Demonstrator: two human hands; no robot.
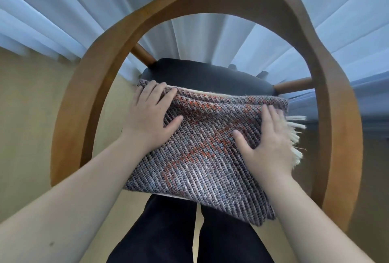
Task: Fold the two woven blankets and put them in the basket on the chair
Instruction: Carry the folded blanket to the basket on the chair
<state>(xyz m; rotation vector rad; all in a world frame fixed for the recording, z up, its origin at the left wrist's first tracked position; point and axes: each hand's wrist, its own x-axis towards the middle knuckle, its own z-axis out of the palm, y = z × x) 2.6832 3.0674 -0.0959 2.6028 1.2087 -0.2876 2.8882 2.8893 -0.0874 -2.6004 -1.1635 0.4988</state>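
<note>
A folded woven blanket [202, 153], grey with orange patches and a cream fringe on its right side, lies flat on top of the chair. My left hand [149, 113] presses on its far left corner with fingers spread. My right hand [267, 142] lies flat on its right part, next to the fringe. A pale edge of something shows under the blanket's far side; I cannot tell what it is. No basket can be made out; the blanket covers what is below it.
The chair has a curved wooden arm and back rail [328, 98] looping round the blanket and a dark seat [210, 77] behind it. White curtains [63, 10] hang beyond. My dark-trousered legs [189, 231] stand on the tan floor [27, 115].
</note>
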